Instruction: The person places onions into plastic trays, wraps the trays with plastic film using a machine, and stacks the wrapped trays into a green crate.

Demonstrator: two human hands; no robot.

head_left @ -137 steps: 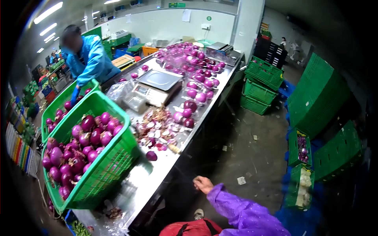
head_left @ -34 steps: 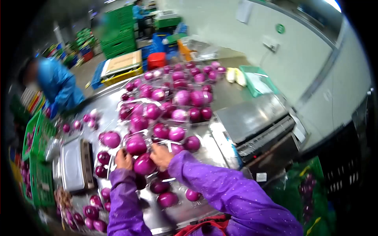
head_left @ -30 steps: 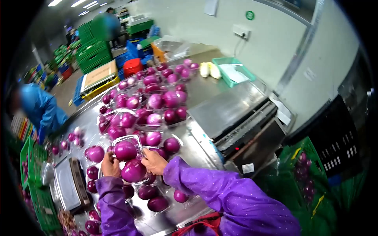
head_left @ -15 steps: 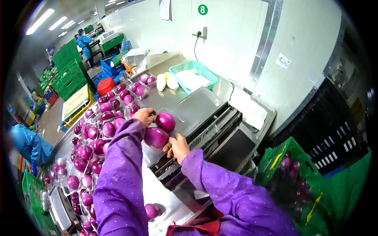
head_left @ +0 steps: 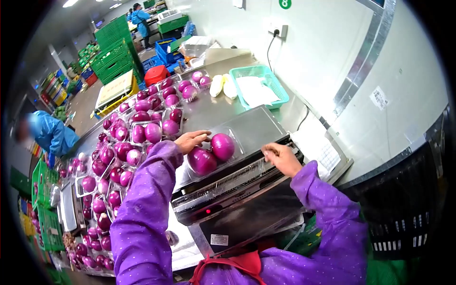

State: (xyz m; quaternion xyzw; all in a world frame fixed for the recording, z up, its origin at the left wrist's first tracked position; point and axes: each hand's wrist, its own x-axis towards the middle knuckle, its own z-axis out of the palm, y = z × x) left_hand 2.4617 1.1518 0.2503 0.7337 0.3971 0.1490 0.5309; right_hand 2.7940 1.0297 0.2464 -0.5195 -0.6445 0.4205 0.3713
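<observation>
Standing at the far left beside green crates, a co-worker in a blue coat is keeping well apart from the wearer. Clear packs of red onions are crowding the steel table next to them. Further right, the left hand is lying on the left rim of a clear tray — fingers stretched out flat and close together, gripping nothing that shows. That tray is sitting on the flat plate of the wrapping machine and is carrying two red onions, which are touching each other. Just below it, a band of clear film is running across the machine's front. At its right end the right hand is hovering with fingers curled in tight — whether they are pinching the film I cannot tell. Behind, a teal basket is standing near the wall.
</observation>
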